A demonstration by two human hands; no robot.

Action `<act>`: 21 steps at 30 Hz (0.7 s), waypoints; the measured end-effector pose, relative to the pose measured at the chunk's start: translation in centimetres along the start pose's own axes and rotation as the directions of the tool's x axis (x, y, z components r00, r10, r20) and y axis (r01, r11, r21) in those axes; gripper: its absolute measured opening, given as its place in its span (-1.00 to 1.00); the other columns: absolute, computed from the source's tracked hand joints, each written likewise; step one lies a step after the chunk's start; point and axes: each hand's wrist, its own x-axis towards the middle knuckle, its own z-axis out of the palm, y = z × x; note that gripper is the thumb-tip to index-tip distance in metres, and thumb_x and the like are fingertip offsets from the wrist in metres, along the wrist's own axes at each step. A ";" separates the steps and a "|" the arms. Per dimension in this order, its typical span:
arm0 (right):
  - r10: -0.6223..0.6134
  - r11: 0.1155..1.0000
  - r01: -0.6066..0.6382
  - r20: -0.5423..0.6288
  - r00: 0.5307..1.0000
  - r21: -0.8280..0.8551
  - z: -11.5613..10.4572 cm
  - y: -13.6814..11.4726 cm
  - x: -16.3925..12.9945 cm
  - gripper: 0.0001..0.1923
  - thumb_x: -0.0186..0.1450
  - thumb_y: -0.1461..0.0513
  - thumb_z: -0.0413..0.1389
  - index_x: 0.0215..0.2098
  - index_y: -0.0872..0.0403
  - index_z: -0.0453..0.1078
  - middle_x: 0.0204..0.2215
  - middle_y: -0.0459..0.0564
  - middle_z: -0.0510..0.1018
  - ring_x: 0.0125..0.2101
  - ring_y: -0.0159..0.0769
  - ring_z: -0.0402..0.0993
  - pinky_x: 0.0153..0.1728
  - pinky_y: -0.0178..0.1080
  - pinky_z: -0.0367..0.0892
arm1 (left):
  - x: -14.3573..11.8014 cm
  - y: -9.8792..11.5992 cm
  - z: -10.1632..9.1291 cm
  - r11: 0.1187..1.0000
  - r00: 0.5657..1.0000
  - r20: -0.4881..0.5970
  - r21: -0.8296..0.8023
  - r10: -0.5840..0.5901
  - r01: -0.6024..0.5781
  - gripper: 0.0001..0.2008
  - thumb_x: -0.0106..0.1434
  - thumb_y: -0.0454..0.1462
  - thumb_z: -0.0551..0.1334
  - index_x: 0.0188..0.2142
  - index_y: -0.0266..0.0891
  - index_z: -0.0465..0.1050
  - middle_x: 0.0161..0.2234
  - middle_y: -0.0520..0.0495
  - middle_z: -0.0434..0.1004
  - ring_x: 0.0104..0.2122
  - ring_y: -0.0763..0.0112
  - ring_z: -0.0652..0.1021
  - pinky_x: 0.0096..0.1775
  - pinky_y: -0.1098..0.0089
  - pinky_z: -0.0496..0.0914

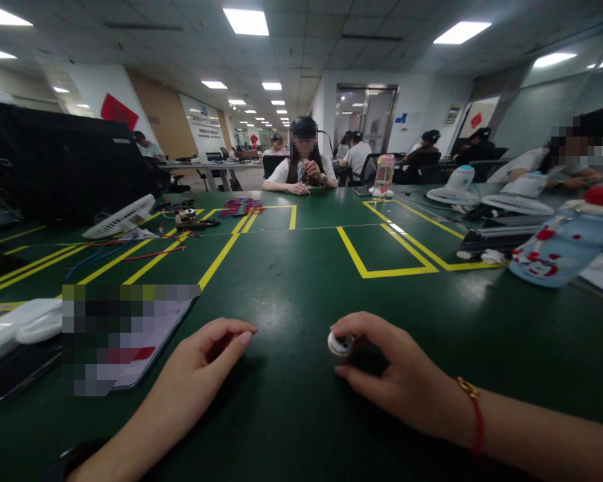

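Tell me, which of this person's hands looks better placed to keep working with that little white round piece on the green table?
Probably the right hand: its fingertips already pinch the small white round piece just above the green table. The left hand rests beside it, loosely curled and holding nothing.

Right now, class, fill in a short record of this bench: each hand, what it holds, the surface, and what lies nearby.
Right hand: grip closed on a small white round part, held at the fingertips
Left hand: empty, fingers curled, resting on the mat
Surface: green mat with yellow lines
Left of hands: tablet
Far right: decorated bottle
Across the table: a seated person
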 end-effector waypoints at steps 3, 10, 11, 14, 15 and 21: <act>0.045 0.997 -0.045 0.014 0.999 0.056 0.5 0.4 -0.3 -0.58 0.18 0.25 0.12 0.00 -0.04 0.19 -0.12 -0.08 0.41 -0.15 -0.43 0.40 -0.08 -0.29 0.37 | -0.2 1.9 1.0 0.990 0.990 0.039 0.032 0.137 -0.139 -0.80 0.29 -0.15 0.14 -0.18 -0.10 0.50 -0.25 -0.01 0.53 -0.23 0.25 0.51 -0.17 0.31 0.37; 0.096 0.974 -0.090 -0.023 0.995 0.206 1.2 1.2 -0.5 -0.37 0.12 0.28 0.17 0.08 -0.01 0.00 -0.08 0.00 0.41 -0.10 -0.38 0.41 -0.05 -0.24 0.36 | 0.7 7.9 4.1 0.917 0.909 0.123 -0.073 0.399 -0.392 -0.79 0.27 -0.30 0.18 -0.14 -0.06 0.51 -0.22 -0.01 0.44 -0.21 0.33 0.47 -0.15 0.34 0.35; 0.104 0.973 -0.099 -0.012 0.994 0.207 1.2 1.1 -0.4 -0.39 0.12 0.28 0.17 0.07 -0.01 0.02 -0.09 -0.01 0.41 -0.11 -0.39 0.42 -0.07 -0.25 0.36 | 0.9 8.4 4.3 0.914 0.906 0.129 -0.085 0.404 -0.396 -0.81 0.26 -0.31 0.19 -0.19 -0.07 0.54 -0.23 -0.01 0.44 -0.21 0.33 0.46 -0.16 0.35 0.35; 0.122 0.970 -0.122 0.013 0.992 0.209 0.9 0.8 -0.2 -0.43 0.14 0.26 0.17 0.06 0.01 0.06 -0.09 -0.02 0.43 -0.13 -0.41 0.42 -0.08 -0.27 0.36 | 1.4 8.8 4.1 0.921 0.918 0.106 -0.128 0.381 -0.368 -0.86 0.25 -0.29 0.21 -0.29 -0.09 0.57 -0.29 0.00 0.43 -0.25 0.34 0.46 -0.20 0.37 0.35; 0.119 0.973 -0.120 0.018 0.993 0.198 0.8 0.8 -0.2 -0.45 0.14 0.25 0.16 0.06 0.01 0.09 -0.09 -0.03 0.43 -0.13 -0.42 0.42 -0.08 -0.28 0.36 | 1.4 8.7 3.8 0.929 0.930 0.091 -0.133 0.357 -0.344 -0.87 0.25 -0.27 0.21 -0.30 -0.09 0.57 -0.30 0.01 0.42 -0.26 0.34 0.46 -0.21 0.37 0.35; 0.069 0.997 -0.069 -0.013 0.998 0.032 0.2 1.0 -0.6 -0.52 0.14 0.27 0.12 0.04 -0.06 0.24 -0.09 -0.11 0.43 -0.14 -0.46 0.39 -0.10 -0.34 0.34 | 1.1 6.1 3.9 0.970 0.957 0.162 -0.070 0.242 -0.234 -0.88 0.23 -0.23 0.25 -0.29 -0.04 0.60 -0.32 0.03 0.40 -0.27 0.34 0.46 -0.20 0.35 0.33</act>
